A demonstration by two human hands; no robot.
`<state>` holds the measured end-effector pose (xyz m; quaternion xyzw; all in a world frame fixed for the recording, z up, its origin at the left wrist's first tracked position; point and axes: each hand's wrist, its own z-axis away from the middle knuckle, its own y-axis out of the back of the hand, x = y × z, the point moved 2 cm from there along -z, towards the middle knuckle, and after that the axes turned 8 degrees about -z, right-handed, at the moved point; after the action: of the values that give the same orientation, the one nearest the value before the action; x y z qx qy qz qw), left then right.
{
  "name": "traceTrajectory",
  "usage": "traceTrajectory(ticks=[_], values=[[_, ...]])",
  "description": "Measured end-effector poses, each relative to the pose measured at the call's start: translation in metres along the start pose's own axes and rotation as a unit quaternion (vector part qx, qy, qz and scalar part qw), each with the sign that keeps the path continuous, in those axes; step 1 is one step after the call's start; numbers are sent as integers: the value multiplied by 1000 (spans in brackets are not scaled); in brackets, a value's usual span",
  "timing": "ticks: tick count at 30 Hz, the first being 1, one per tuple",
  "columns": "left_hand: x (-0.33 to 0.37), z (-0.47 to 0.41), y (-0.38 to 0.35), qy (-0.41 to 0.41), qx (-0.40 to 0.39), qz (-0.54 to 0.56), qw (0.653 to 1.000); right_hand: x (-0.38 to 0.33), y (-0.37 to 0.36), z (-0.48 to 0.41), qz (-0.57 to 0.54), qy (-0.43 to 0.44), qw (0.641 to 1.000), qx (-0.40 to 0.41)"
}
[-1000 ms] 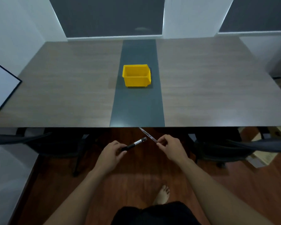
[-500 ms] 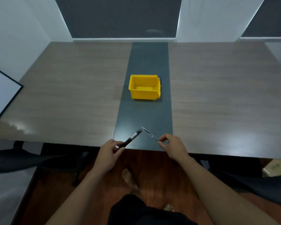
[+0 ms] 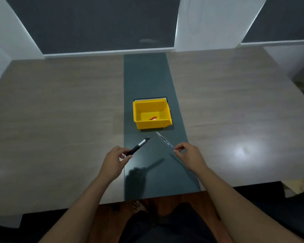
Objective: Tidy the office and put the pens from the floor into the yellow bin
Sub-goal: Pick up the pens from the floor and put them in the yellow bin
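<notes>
head view: we look down over a wood-grain table (image 3: 60,111) with a dark centre strip (image 3: 144,76) running from near edge to far edge.
yellow bin: the yellow bin (image 3: 152,114) sits on the centre strip, roughly mid-table, well away from every edge; open top faces up.
bin contents: we see one small red item (image 3: 153,118) on the bin floor; too small to identify.
left hand: our left hand (image 3: 114,162) is above the table near the strip's left border, fingers curled and pinching the rear end of a black pen (image 3: 138,146). The pen's silver tip points up-right toward the bin, apart from it.
right hand: our right hand (image 3: 188,155) is over the strip's right border, thumb and forefinger pressed together on the end of a thin clear pen (image 3: 164,141). Its far end lies just short of the bin's near wall; we cannot tell if it touches.
pens: both are held in the air, converging toward the bin's near side, neither inside it.
near edge: bare foot (image 3: 139,206) and wooden floor (image 3: 167,199) show below the table's near edge.
</notes>
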<state>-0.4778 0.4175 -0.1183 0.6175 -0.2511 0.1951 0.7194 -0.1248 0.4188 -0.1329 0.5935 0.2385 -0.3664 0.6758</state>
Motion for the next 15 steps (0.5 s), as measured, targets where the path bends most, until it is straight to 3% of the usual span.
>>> traceTrajectory(ticks=[8,15], values=[[-4,-84,19,-17,-1,-14,1000,-12,1,-59,-1,-30,999,14],[-4,-143,20,19,-14,-7,1000,-28,1,-129,-6,-45,999,-13]])
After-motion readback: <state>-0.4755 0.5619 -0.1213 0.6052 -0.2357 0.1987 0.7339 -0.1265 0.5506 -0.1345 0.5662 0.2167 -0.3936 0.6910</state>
